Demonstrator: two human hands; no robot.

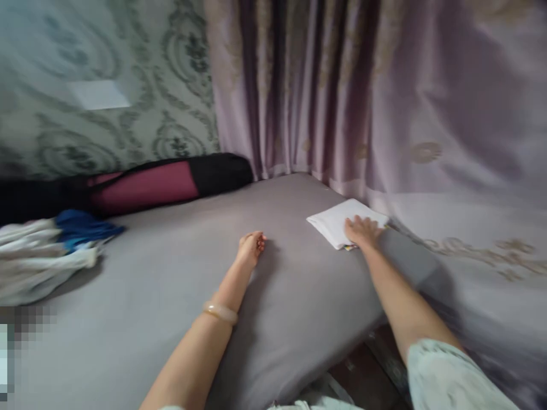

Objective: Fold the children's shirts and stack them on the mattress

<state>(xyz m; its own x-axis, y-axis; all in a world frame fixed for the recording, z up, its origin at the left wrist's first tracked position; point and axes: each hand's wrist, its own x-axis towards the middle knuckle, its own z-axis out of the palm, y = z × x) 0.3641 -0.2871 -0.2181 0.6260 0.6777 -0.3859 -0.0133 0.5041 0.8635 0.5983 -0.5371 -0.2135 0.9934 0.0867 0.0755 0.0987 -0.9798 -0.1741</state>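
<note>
Right hand (364,230): fingers spread, resting on 1 folded white item (331,221), right side of grey bed (162,285). Left hand (252,246): loosely curled, left of item; cannot tell contents.

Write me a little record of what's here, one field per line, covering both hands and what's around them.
Left hand: fingers curled, no item visible in it; whether it touches the sheet is unclear
Left wrist: pale bracelet on the forearm
Right hand: fingers spread on top of the folded white bundle
Bundle edge: small coloured bits showing; material unclear
Surface: grey sheet
Far left: black-and-maroon long bag along the wall
Near left: heaped pale cloth, blue cloth
Behind: pinkish-purple curtain, patterned wall
</note>
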